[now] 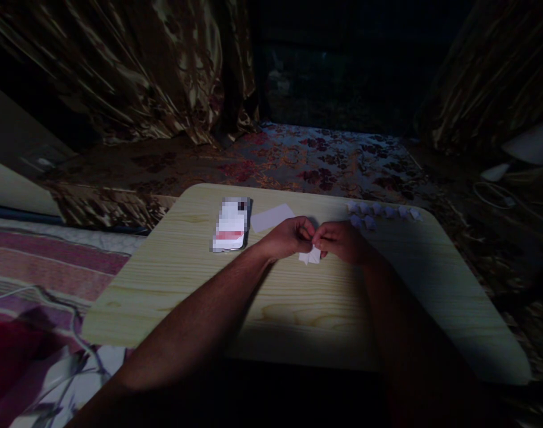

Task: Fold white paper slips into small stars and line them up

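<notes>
Both my hands meet over the middle of a light wooden table [298, 303]. Between their fingertips is a small piece of folded white paper [310, 256], its lower part showing beneath the fingers. My left hand [292, 235] pinches it from the left, and my right hand [342, 240] pinches it from the right. The fingertips nearly touch and hide the paper's upper part. Just behind my left hand lies a flat strip of pale paper [272, 217]. Beyond my right hand, several small folded paper pieces [377, 209] sit in rows near the far edge.
A phone [231, 224], partly pixelated, lies at the table's left. Behind the table is a ledge with a flowered cloth [325, 157], with gold curtains [200, 65] above. Striped bedding [52, 261] and white cables [75, 327] are on the left. A white lamp-like object [532, 142] stands right.
</notes>
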{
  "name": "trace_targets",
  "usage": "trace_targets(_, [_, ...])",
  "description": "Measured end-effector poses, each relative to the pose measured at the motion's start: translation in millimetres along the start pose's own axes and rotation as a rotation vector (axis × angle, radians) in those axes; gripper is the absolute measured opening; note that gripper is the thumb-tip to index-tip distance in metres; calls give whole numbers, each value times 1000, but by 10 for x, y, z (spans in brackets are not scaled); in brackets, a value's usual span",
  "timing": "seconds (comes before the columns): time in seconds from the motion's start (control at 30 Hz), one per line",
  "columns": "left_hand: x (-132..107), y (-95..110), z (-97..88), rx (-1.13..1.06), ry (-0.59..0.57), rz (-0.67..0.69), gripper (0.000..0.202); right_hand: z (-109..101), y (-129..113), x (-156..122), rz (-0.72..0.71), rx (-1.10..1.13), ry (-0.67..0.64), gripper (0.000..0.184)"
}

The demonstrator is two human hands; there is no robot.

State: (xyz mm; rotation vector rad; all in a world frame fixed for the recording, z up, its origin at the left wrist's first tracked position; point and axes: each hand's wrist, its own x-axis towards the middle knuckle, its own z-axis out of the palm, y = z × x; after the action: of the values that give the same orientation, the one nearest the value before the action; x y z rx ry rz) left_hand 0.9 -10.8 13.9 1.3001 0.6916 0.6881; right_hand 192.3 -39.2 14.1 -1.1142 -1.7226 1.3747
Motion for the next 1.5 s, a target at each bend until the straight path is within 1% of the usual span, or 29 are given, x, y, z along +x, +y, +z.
trace_targets(0.17, [6, -21, -5, 1, -8, 0, 32, 26, 27, 11, -17, 17, -9, 16])
trace_targets(0.43, [26, -64, -28, -7, -15, -7, 37, 50, 82, 30, -44, -8, 12, 15])
trace_targets(0.63, [21, -61, -8, -10, 6, 6, 38, 69, 38, 21, -63, -67, 45, 13])
trace_targets(0.87, [21, -64, -14, 11, 20, 10, 40, 82, 37, 34, -81, -85, 88, 15])
trace_targets(1.1, [27, -75, -22, 18, 24, 4, 40, 100, 33, 35, -66, -98, 117, 14])
trace_targets(1.3, [28, -79, -23, -8, 19, -1, 42, 103, 45, 43, -67, -79, 126, 12])
trace_targets(1.5, [17, -56, -17, -42, 10, 4, 41, 87, 68, 47, -59, -110, 153, 10])
